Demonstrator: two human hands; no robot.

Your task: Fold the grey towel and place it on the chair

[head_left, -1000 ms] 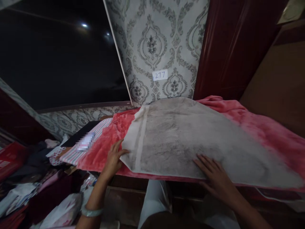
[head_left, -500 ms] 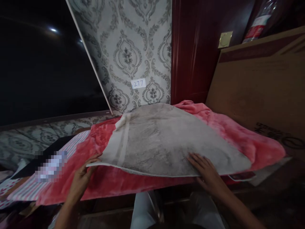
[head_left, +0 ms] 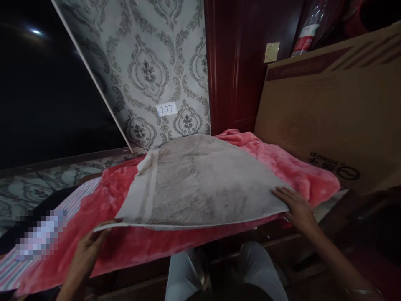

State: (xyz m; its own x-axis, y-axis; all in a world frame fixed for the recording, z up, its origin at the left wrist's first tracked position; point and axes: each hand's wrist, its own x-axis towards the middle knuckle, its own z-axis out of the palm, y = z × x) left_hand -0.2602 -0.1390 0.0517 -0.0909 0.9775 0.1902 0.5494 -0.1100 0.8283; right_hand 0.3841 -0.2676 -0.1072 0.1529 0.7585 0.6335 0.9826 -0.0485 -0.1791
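Observation:
A grey towel [head_left: 200,184] with a pale striped band along its left side lies spread over a red plush blanket [head_left: 156,244]. Its near edge is lifted and runs almost straight between my two hands. My left hand [head_left: 86,246] pinches the near left corner of the towel. At the near right end, my right hand [head_left: 297,209] has its fingers on top of the cloth, with the edge between them and the thumb, which is mostly hidden.
A dark television screen [head_left: 56,92] stands at the left. Behind the blanket is patterned wallpaper [head_left: 147,71] with a paper label [head_left: 166,109] marked 277. A large cardboard box [head_left: 328,104] and a plastic bottle [head_left: 307,35] are at the right. Striped cloth [head_left: 83,190] lies left of the blanket.
My right hand has moved right along the towel's near edge to its right end. My left hand still holds the left corner, and the near edge is straighter. The view has shifted right.

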